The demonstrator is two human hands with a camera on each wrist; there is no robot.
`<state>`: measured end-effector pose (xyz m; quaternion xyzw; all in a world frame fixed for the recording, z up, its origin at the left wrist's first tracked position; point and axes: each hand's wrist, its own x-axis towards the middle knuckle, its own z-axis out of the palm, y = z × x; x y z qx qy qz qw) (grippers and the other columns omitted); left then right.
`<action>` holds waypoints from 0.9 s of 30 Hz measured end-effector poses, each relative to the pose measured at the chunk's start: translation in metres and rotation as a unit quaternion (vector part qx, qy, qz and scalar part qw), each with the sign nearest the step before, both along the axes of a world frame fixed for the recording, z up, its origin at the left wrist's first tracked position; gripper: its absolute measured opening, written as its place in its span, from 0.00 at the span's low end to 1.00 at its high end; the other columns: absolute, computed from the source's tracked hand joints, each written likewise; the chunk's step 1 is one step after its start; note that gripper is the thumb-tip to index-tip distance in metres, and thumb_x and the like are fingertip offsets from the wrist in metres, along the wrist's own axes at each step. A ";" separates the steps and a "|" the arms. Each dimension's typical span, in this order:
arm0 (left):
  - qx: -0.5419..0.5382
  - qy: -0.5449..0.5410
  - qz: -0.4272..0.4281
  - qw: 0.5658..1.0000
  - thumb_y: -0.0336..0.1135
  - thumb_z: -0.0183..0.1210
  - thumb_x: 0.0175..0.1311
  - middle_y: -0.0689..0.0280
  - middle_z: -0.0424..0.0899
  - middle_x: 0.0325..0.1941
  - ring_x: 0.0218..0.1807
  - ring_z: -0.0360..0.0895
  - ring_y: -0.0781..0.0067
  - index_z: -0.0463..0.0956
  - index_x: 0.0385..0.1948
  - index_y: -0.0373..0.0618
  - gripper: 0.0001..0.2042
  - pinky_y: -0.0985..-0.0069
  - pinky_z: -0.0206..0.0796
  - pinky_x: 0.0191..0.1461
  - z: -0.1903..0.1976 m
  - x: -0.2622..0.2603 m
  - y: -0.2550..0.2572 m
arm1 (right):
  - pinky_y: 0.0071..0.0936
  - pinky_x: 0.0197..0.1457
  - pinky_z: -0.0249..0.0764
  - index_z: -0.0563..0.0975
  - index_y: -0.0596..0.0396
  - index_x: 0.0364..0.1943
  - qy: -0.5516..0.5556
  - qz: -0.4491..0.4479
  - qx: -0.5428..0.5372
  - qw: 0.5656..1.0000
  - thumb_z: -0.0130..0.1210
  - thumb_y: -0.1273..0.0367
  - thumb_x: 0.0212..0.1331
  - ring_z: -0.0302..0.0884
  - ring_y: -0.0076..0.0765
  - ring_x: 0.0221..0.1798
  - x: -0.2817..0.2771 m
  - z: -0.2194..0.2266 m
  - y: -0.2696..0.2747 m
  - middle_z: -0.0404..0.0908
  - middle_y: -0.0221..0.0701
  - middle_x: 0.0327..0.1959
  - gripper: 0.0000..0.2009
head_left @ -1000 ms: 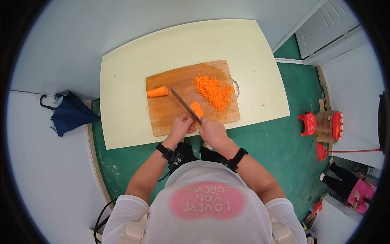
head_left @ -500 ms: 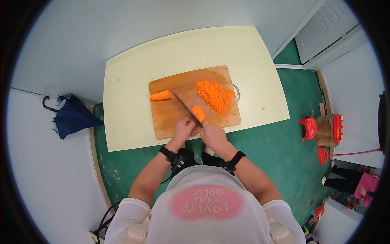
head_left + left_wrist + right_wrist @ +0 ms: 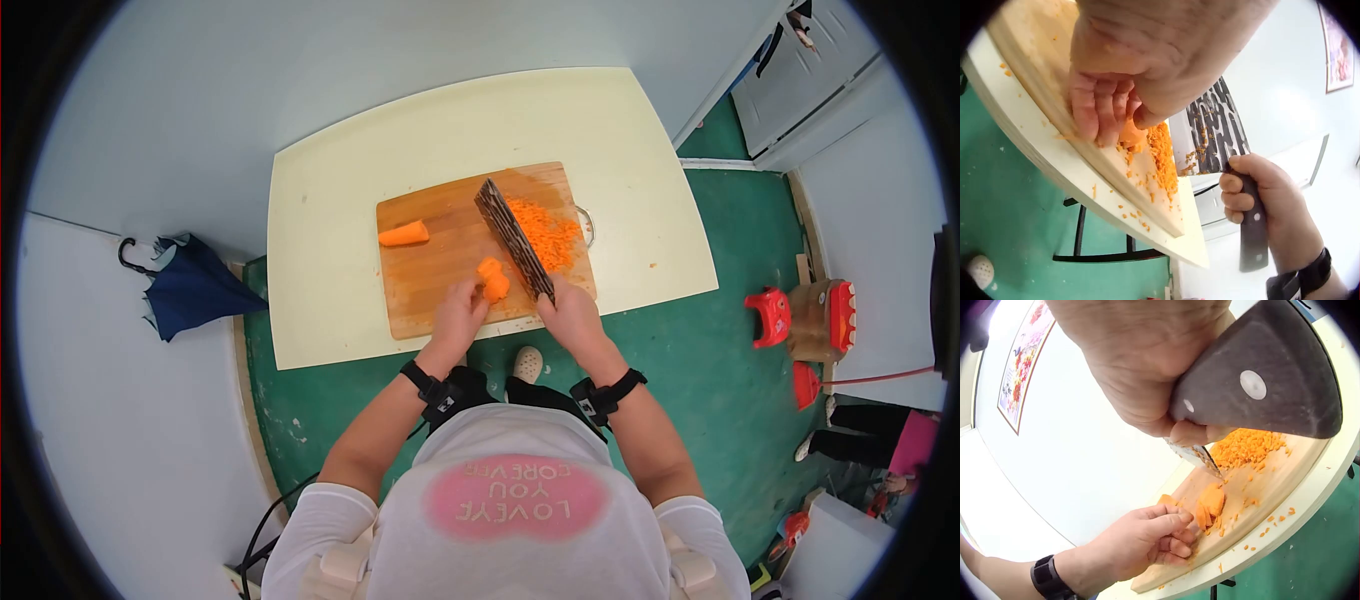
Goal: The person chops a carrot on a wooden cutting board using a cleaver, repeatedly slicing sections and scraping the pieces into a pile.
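From where I stand, the pale tabletop (image 3: 330, 200) is the biggest thing here, and the wooden cutting board (image 3: 430, 290) lies on it close to the near edge. The board's metal handle (image 3: 588, 225) is on its right edge.

The knife (image 3: 515, 240), broad and dark-patterned, slants from its black grip by the near edge towards the board's far edge, its face tipped up into view. The right hand (image 3: 575, 315) has its fingers clamped round that grip, with the blade reaching away and to the left. I can't tell whether the cutting edge touches the wood. The left hand (image 3: 460, 315) is at the board's near edge, fingers loosely bent and clamped on nothing.

The chopped carrot (image 3: 550, 238) is heaped to the right of the blade, towards the board's right edge. A tapered carrot piece (image 3: 404, 234) lies by the left edge, well apart from both hands. The carrot slices (image 3: 492, 280) sit left of the blade, just beside the left fingertips; contact there is hard to make out. Smallest are the orange crumbs (image 3: 1282, 519), scattered along the near edge and stuck to the blade.
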<state>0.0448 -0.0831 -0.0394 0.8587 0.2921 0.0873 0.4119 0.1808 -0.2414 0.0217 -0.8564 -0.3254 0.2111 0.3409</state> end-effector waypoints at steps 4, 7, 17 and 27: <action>0.231 -0.029 -0.144 0.962 0.28 0.62 0.51 0.55 0.71 0.55 0.49 0.77 0.55 0.72 0.51 0.49 0.22 0.65 0.73 0.45 0.025 0.015 0.003 | 0.50 0.40 0.75 0.75 0.61 0.47 0.024 -0.022 -0.019 0.999 0.51 0.67 0.56 0.80 0.59 0.34 -0.002 -0.003 -0.011 0.80 0.52 0.29 0.17; 0.272 0.039 -0.199 0.941 0.29 0.63 0.51 0.55 0.71 0.55 0.52 0.75 0.54 0.73 0.50 0.48 0.21 0.63 0.73 0.46 0.026 0.026 0.010 | 0.50 0.40 0.75 0.75 0.61 0.48 0.021 -0.017 -0.018 0.999 0.51 0.66 0.56 0.79 0.59 0.34 -0.003 -0.004 -0.017 0.80 0.52 0.28 0.17; 0.285 0.048 -0.332 0.898 0.32 0.61 0.54 0.59 0.74 0.49 0.47 0.76 0.55 0.74 0.44 0.47 0.14 0.61 0.71 0.44 0.035 0.032 0.025 | 0.50 0.39 0.75 0.75 0.59 0.42 0.029 -0.028 -0.037 0.998 0.51 0.65 0.57 0.80 0.59 0.34 -0.011 -0.003 -0.035 0.81 0.50 0.28 0.13; 0.301 0.014 -0.364 0.881 0.27 0.63 0.48 0.51 0.72 0.42 0.43 0.74 0.45 0.71 0.47 0.43 0.21 0.58 0.70 0.42 0.030 0.028 0.032 | 0.50 0.32 0.75 0.77 0.59 0.30 0.026 -0.040 0.007 0.999 0.50 0.69 0.51 0.80 0.58 0.30 -0.032 -0.016 -0.024 0.79 0.47 0.24 0.08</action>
